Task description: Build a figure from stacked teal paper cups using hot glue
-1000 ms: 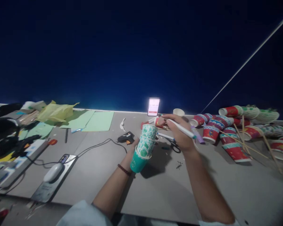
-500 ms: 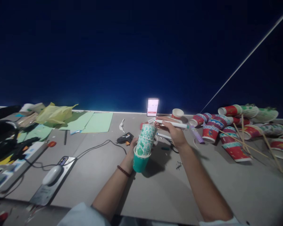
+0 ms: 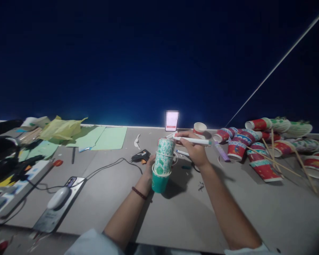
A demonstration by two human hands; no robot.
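Observation:
A stack of paper cups point(image 3: 164, 159), green-and-white patterned above and solid green below, leans slightly over the table. My left hand point(image 3: 149, 168) is wrapped round its left and far side, so most of those fingers are hidden. In my right hand point(image 3: 193, 148) is a white marker point(image 3: 195, 141), held nearly level with its teal end to the right. The marker's other end lies by the top cup's rim; I cannot tell whether it touches. Just left of the cups lies a black glue gun point(image 3: 140, 156).
Red and green paper cups point(image 3: 263, 163) and wooden sticks point(image 3: 275, 163) crowd the right side. A lit phone point(image 3: 171, 121) stands at the back. Left are green paper sheets point(image 3: 110, 138), a yellow bag point(image 3: 62, 128), a power strip point(image 3: 26, 187) and a mouse point(image 3: 59, 198) on a phone-like slab.
The cup stack has become slightly more upright, its top shifting a little left and its base a little right. The marker and my right hand have moved slightly left.

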